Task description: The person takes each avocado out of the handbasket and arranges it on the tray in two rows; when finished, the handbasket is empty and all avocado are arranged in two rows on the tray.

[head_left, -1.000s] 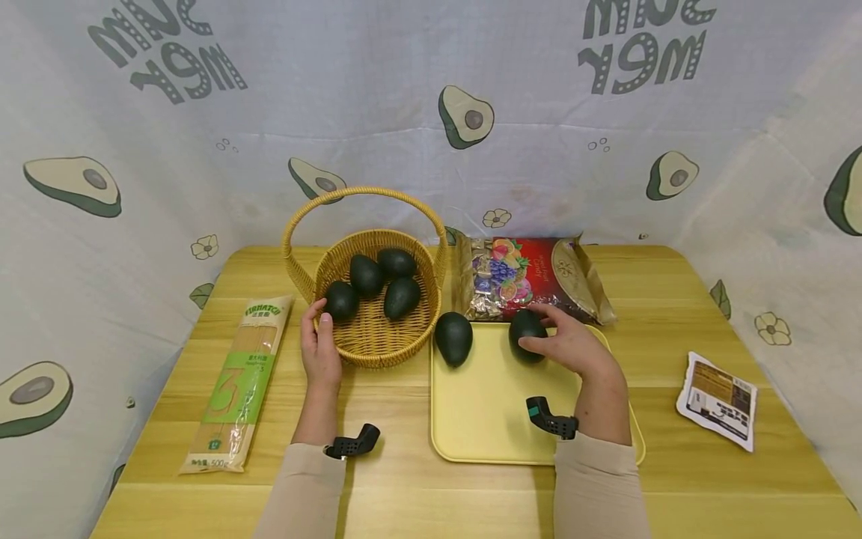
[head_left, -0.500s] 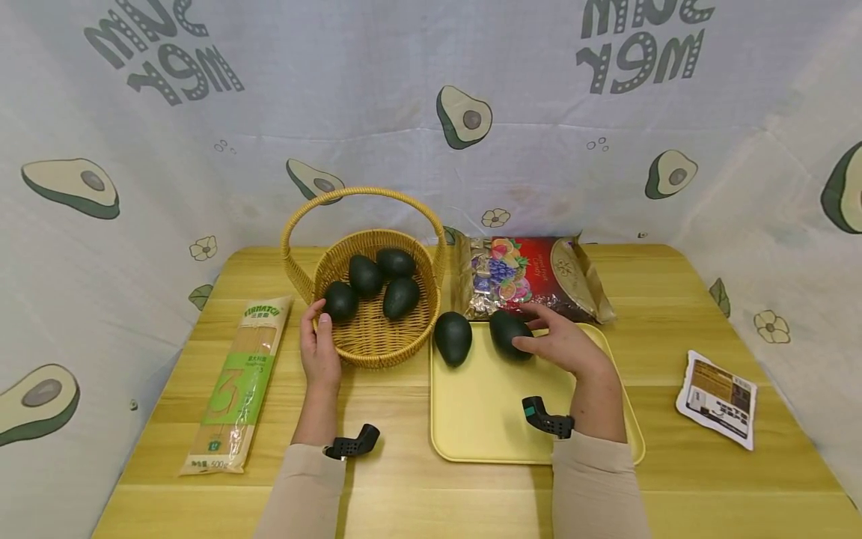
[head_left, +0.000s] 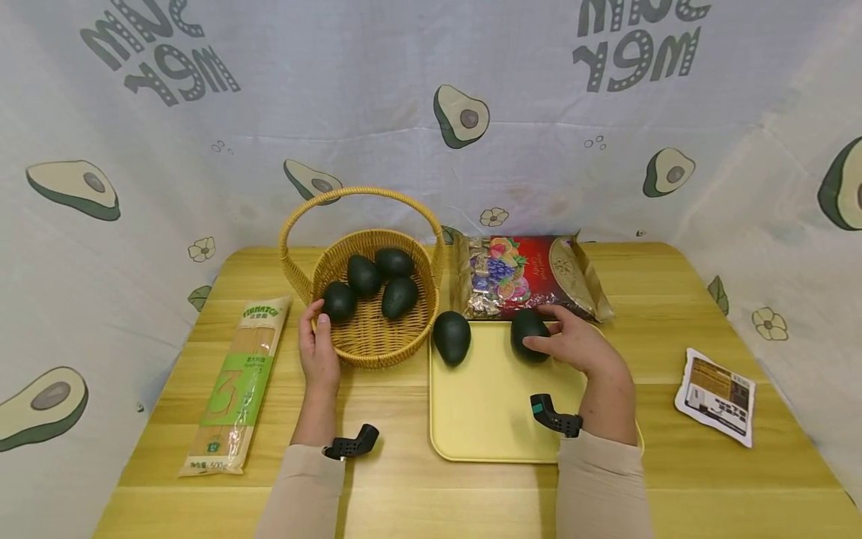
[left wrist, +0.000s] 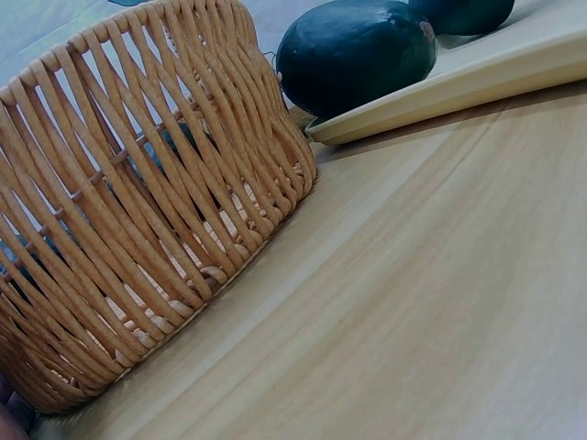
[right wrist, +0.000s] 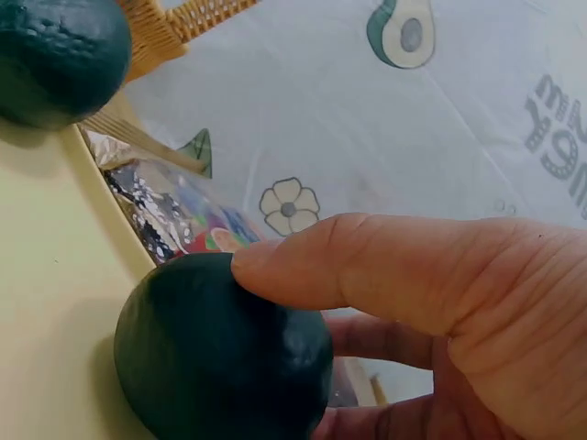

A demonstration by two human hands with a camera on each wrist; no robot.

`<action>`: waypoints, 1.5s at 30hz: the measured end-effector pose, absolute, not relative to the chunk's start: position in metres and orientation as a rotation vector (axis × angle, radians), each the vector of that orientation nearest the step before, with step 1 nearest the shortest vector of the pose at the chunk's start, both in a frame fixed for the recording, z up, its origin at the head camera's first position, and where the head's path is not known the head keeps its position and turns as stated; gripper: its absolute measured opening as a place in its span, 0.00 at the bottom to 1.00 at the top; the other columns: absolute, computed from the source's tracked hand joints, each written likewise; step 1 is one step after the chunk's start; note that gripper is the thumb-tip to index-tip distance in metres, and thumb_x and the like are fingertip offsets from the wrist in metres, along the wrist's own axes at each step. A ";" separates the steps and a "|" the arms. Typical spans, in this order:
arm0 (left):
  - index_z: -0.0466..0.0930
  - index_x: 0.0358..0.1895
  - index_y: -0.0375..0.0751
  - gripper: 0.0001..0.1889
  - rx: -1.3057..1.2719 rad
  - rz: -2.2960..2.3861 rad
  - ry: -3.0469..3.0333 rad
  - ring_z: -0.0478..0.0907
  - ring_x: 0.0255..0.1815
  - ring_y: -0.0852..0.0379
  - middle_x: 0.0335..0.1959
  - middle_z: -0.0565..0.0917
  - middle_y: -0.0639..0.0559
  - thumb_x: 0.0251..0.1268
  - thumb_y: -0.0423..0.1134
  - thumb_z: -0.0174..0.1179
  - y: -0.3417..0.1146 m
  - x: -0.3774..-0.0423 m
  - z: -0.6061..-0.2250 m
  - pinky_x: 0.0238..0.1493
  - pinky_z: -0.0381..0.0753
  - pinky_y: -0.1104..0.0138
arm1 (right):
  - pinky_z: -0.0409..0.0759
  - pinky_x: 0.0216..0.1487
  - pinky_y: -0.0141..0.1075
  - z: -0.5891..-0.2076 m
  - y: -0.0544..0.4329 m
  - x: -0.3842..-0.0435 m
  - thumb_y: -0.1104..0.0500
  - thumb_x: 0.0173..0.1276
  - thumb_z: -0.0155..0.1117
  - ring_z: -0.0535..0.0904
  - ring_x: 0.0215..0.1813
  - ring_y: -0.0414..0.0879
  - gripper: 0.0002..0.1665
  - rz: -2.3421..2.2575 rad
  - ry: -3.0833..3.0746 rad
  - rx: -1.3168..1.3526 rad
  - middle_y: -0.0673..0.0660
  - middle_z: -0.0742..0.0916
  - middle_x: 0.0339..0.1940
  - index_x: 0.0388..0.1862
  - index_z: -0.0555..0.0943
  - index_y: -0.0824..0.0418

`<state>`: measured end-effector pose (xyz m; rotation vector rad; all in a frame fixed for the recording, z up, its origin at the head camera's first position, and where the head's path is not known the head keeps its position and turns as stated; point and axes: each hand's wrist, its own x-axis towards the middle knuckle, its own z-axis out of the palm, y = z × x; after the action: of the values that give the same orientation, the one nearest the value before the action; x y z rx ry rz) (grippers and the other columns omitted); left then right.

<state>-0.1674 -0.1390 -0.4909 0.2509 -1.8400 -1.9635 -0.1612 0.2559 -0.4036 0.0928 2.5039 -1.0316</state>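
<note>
Four avocados [head_left: 364,276] lie in the basket [head_left: 377,346], mostly hidden by weave in the left wrist view. The left hand [head_left: 319,359] touches its rim; whether gripping, I cannot tell. The right hand [head_left: 578,343] pinches another avocado [right wrist: 220,353] over the tray [head_left: 498,404]. Only the head view shows "FIRMATCH", "500g" on the spaghetti pack [head_left: 237,389].

Wood-grain table [head_left: 417,498]. Directly on it: wicker basket [head_left: 380,358]; yellow tray [head_left: 488,419], right of basket; candy bag [head_left: 532,275] just behind tray; spaghetti pack [head_left: 239,385] at left; white-edged packet [head_left: 715,397] far right.
</note>
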 end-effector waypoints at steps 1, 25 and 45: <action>0.69 0.69 0.35 0.20 0.251 -1.965 -1.840 0.55 0.81 0.52 0.74 0.68 0.44 0.82 0.38 0.43 -0.139 -0.167 -0.491 0.80 0.50 0.54 | 0.78 0.55 0.53 -0.404 0.255 -0.162 0.41 0.69 0.67 0.77 0.60 0.64 0.53 -1.032 2.505 0.084 0.75 0.71 0.70 0.83 0.54 0.58; 0.71 0.67 0.36 0.19 0.240 -1.957 -1.829 0.57 0.79 0.55 0.71 0.69 0.47 0.82 0.40 0.44 -0.138 -0.167 -0.491 0.79 0.52 0.54 | 0.77 0.61 0.59 -0.411 0.243 -0.168 0.41 0.69 0.67 0.72 0.66 0.71 0.53 -1.024 2.567 0.020 0.77 0.69 0.72 0.83 0.54 0.59; 0.69 0.68 0.32 0.19 0.227 -1.954 -1.847 0.55 0.80 0.52 0.72 0.68 0.43 0.83 0.37 0.43 -0.137 -0.166 -0.487 0.79 0.51 0.54 | 0.77 0.60 0.58 -0.414 0.243 -0.171 0.40 0.69 0.67 0.73 0.67 0.70 0.54 -1.027 2.586 0.054 0.77 0.70 0.72 0.83 0.54 0.58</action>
<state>-0.1657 -0.1368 -0.4868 0.2267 -1.8465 -1.9544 -0.1706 0.2427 -0.4142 0.0535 2.5858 -1.0270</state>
